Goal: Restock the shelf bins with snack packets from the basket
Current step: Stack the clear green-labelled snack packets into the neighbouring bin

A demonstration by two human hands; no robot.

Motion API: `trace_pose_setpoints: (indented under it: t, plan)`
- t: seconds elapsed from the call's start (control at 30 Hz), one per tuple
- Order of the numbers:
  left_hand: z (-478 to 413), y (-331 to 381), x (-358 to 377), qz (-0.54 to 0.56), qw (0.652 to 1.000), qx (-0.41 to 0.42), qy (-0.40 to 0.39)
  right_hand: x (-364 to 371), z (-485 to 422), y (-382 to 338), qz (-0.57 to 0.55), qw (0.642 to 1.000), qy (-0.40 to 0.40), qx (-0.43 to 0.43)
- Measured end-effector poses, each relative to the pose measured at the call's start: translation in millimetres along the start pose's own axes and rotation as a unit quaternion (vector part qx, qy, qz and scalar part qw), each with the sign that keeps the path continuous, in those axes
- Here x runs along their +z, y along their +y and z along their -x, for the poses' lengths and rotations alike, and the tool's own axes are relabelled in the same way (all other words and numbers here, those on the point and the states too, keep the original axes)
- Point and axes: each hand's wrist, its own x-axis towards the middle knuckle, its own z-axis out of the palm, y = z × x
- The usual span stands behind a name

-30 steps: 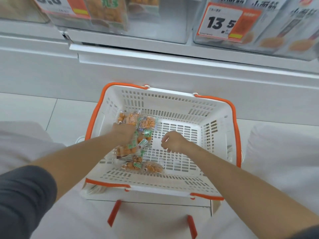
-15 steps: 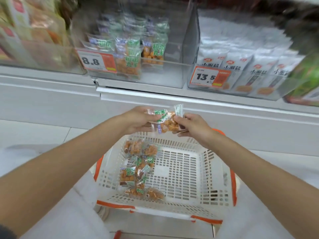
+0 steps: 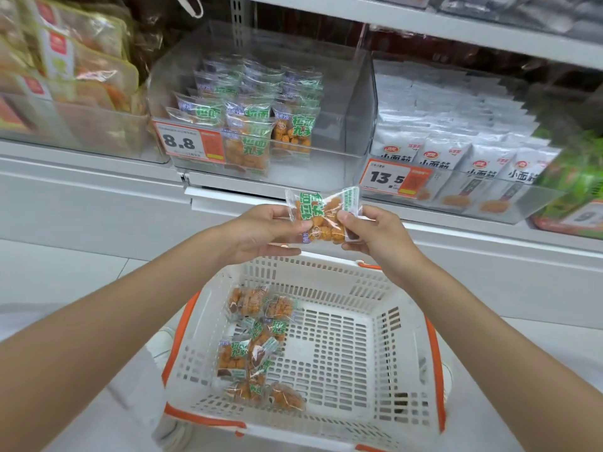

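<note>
A clear snack packet [image 3: 321, 216] with green lettering and orange balls is held between both hands, above the basket and below the shelf edge. My left hand [image 3: 261, 230] pinches its left side and my right hand [image 3: 372, 233] pinches its right side. The white basket with orange handles [image 3: 401, 347] sits on the floor below, with several of the same packets [image 3: 251, 347] lying along its left side. The clear shelf bin [image 3: 349, 132] marked 8.8 holds several matching packets [image 3: 257, 119] standing in rows on its left; its right part is bare.
A bin of white packets [image 3: 463, 158] priced 13.5 stands to the right. Another clear bin with flat orange packs [image 3: 71, 79] is at the left. A green pack [image 3: 574, 184] shows at the far right. A white shelf base [image 3: 98, 197] runs below the bins.
My left hand lifted a packet out of the basket, and my right hand joined it. Both now hold it higher, nearer the shelf, and my view has tilted up onto the bins.
</note>
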Motion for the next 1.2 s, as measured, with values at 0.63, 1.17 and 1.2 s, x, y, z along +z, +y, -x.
trace_pose_setpoints:
  t: [0.63,1.17,1.2]
  plan:
    - [12,110,-14,-0.282,0.901,0.302,0.130,18,-26,-74,0.205,0.966,-0.040,-0.151]
    - [-91,164,-70,-0.537,0.797,0.231,0.151,49,-166,-103,0.414,0.910,-0.015,0.000]
    - [-92,165,-70,-0.553,0.784,0.233,0.158,49,-168,-103,0.421,0.907,-0.018,0.010]
